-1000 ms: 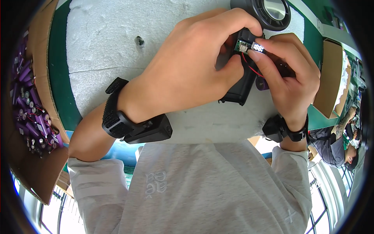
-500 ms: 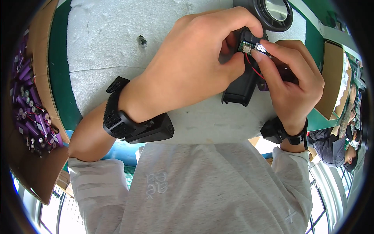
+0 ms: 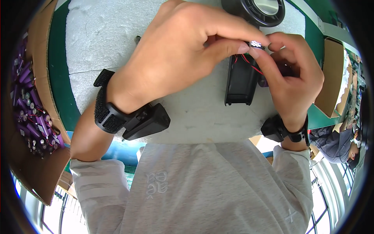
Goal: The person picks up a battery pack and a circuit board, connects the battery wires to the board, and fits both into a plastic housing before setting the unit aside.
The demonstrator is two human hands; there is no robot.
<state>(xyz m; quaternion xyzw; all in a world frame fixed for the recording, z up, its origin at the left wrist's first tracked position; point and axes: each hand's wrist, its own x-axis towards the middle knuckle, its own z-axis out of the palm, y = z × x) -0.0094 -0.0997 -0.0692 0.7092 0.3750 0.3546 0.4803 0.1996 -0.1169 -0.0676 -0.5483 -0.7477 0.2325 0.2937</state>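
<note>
My left hand (image 3: pixel 183 46) reaches across from the left, its thumb and forefinger pinching one side of a small circuit board with a white-segmented display (image 3: pixel 256 45). The other side of the board is between the thumb and forefinger of my right hand (image 3: pixel 292 70). Red wires (image 3: pixel 252 67) run from beneath it. Below the board lies the open black handle (image 3: pixel 239 84) of a device that looks like a handheld fan. Its round black head (image 3: pixel 269 11) is at the far side. A purple battery cell (image 3: pixel 262 81) shows partly beside the handle, mostly behind my right hand.
A white foam sheet (image 3: pixel 97 43) covers the green worktop (image 3: pixel 59 78). At the left stands a cardboard box (image 3: pixel 43 58) holding many purple battery cells (image 3: pixel 33 113). Another cardboard box (image 3: pixel 330 78) sits at the right edge. Beyond it, a person in dark clothing (image 3: pixel 333 146) is visible.
The display board has turned and lifted off the handle, its display now facing up between both hands. My left hand has shifted left and away from me; the fan has moved slightly left.
</note>
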